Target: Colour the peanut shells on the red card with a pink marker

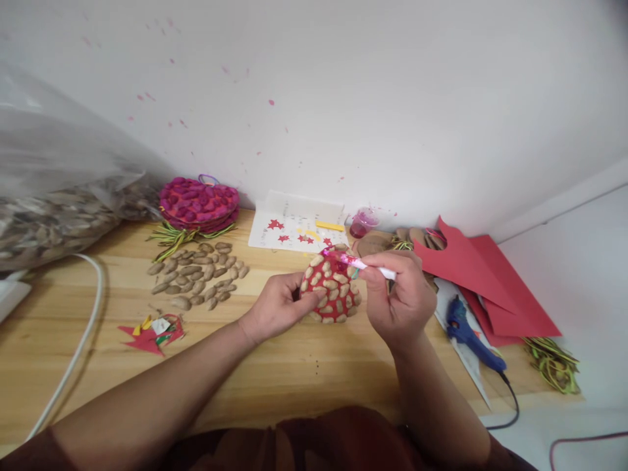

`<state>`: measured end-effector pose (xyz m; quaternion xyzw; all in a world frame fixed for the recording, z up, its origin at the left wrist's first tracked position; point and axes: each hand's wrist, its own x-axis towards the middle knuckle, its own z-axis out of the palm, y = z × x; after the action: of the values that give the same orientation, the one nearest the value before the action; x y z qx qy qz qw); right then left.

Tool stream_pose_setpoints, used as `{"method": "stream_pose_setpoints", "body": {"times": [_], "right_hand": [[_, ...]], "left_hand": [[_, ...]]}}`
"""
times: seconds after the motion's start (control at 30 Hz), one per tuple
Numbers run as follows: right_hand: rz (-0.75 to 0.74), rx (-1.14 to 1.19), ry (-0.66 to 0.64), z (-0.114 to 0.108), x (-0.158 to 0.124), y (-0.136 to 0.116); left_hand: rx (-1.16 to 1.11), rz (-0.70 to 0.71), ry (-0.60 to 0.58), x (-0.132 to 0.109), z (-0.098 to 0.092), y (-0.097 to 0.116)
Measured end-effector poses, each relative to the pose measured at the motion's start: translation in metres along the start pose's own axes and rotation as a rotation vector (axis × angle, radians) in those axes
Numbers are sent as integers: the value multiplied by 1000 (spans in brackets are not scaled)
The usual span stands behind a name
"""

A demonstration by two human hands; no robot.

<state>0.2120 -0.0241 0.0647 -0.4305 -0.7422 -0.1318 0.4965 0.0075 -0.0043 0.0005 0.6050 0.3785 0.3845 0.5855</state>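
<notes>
Peanut-studded red disc (331, 296) held over the wooden tabletop (275, 392), a pink-wet brush (359, 263) against its far edge.

The left hand (277, 302) is clamped on the disc's left side, thumb pressed flat across the peanuts on the front; its other fingers go behind the rim, so their exact hold cannot be told. The right hand (403, 297) pinches the brush's white handle between thumb and forefinger, the remaining fingers curled in toward the palm, while the bristles lie on the disc's upper part, near the cup of pink paint (364, 224).
</notes>
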Motion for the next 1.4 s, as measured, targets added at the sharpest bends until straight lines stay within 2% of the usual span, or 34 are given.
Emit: {"method": "stream_pose_setpoints", "body": {"times": [0.2,0.4,0.6,0.77,1.03,1.2,1.4], "right_hand": [[33,4,61,1,-1,1],[12,11,32,1,0,-3],[21,-16,72,-1,0,-2],[42,-6,38,0,-1,-1],[117,12,99,-2,0,4],[152,98,58,-1,-1,0],[195,36,88,-1,-3,5]], "left_hand": [[30,15,21,0,0,-1],[97,44,19,1,-2,-5],[109,46,25,2,-3,-5],[46,48,27,1,-2,-1],[-87,-30,-19,0,-1,4],[-106,-48,-38,0,-2,2],[-111,-60,-31,0,-2,0]]}}
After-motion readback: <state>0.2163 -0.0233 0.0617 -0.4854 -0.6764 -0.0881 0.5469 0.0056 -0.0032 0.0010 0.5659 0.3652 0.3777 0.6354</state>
